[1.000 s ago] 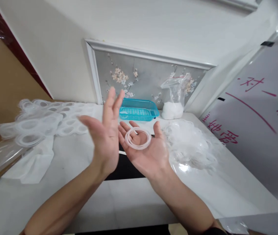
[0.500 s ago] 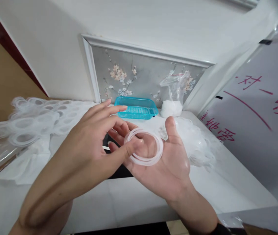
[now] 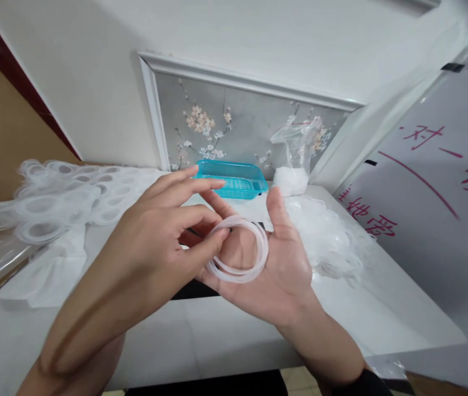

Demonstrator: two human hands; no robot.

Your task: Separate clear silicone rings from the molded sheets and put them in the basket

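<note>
White glossy bench [image 3: 225,335] against a white wall, backed by a framed grey panel painted with pale blossoms [image 3: 234,132]. At upper left of bench: spread of translucent white plastic discs with round centres [image 3: 64,192], resting partly on a white sheet. At back centre: turquoise slotted plastic tray [image 3: 234,179], just beside a clear zip bag holding white material [image 3: 295,165]. At right of hands: heap of clear crumpled plastic pieces [image 3: 324,231]. Far right: white board with red handwritten characters [image 3: 431,181]. Dark object on bench, mostly hidden under both hands.

Right hand [image 3: 275,269] held palm up above bench, fingers spread and slightly curled, thumb raised. Lying across its palm and fingers: translucent white rubber ring [image 3: 254,261], round, thin, touching palm at lower edge and thumb base at right edge. Right hand open, cradling rather than clamping.

Left hand [image 3: 155,247] reaching across from left, thumb and bent forefinger pinched closed on left rim of ring, remaining fingers extended above it toward tray. Ring thus held between both hands, clear of bench surface, in front of tray and left of heap.
</note>
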